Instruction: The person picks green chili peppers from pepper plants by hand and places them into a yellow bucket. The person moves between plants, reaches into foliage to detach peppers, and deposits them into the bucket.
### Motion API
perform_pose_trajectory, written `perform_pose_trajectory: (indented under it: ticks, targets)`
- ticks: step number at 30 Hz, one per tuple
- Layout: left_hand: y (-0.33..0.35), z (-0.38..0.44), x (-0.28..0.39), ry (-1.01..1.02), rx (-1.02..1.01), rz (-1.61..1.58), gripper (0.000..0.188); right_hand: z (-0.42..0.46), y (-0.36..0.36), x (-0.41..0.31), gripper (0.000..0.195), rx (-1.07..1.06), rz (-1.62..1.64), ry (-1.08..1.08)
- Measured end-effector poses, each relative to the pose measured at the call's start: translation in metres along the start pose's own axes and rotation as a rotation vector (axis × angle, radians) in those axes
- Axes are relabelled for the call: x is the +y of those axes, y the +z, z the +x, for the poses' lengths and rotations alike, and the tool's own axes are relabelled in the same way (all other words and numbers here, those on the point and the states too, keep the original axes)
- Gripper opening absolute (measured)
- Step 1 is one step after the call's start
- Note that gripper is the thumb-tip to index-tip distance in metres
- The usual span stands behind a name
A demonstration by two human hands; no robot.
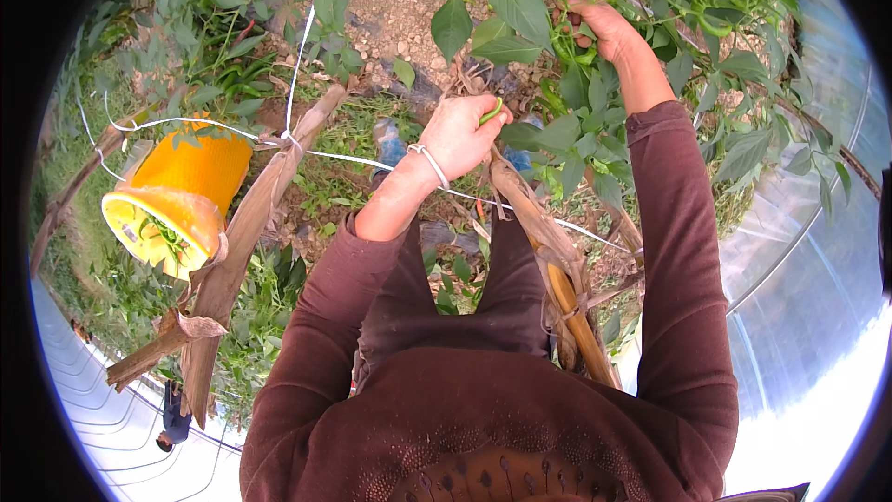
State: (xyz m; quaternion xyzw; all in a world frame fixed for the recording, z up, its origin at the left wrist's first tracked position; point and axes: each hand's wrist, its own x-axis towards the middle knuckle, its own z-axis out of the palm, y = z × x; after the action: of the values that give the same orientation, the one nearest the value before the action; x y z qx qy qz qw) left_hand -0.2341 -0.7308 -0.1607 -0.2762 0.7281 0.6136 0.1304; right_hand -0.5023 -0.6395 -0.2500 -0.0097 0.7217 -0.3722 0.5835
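A small green chili pepper (pixel 491 111) is pinched between the thumb and fingers of my left hand (pixel 456 136), which has a pale band at the wrist. Up and to the right, my right hand (pixel 601 26) reaches into a pepper plant (pixel 519 10). Its fingers curl among leaves and stems, beside hanging green peppers (pixel 562 49). Foliage partly covers those fingertips, so whether they grip a pepper or a stem is unclear. More green peppers (pixel 714 24) hang on the plant at the far right.
A yellow bucket (pixel 198 167) with some green peppers inside stands tilted at left. White string (pixel 348 160) runs across at knee height, tied to a wooden stake (pixel 265 216). Another dry stake (pixel 550 258) stands by my right leg. Plastic sheeting (pixel 801 279) borders the right; a person (pixel 174 418) stands far off.
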Motion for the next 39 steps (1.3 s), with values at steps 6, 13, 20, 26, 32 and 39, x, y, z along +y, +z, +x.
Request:
perform_pose_trajectory:
  ticks: [6, 13, 20, 26, 32, 39]
  targets:
    - [0.011, 0.059, 0.003, 0.128, 0.506, 0.048, 0.013, -0.010, 0.017, -0.011, 0.024, -0.043, -0.100, 0.053]
    - [0.009, 0.122, -0.027, 0.487, 0.406, 0.231, 0.026, -0.006, 0.029, 0.003, 0.034, 0.007, -0.185, 0.128]
    - [-0.015, 0.140, -0.023, 0.528, -0.118, 0.464, 0.026, -0.001, 0.036, 0.015, 0.023, 0.065, -0.180, -0.117]
    - [-0.019, 0.107, 0.015, 0.336, -0.062, 0.701, 0.028, 0.006, 0.035, 0.023, 0.026, 0.165, -0.327, -0.249]
    - [-0.033, 0.030, 0.062, 0.382, 0.281, 0.584, 0.018, -0.001, 0.029, 0.016, 0.032, 0.048, -0.202, 0.055]
    - [-0.029, -0.034, 0.045, 0.057, -0.169, 0.025, 0.032, -0.020, 0.023, -0.016, 0.025, -0.336, -0.312, 0.079]
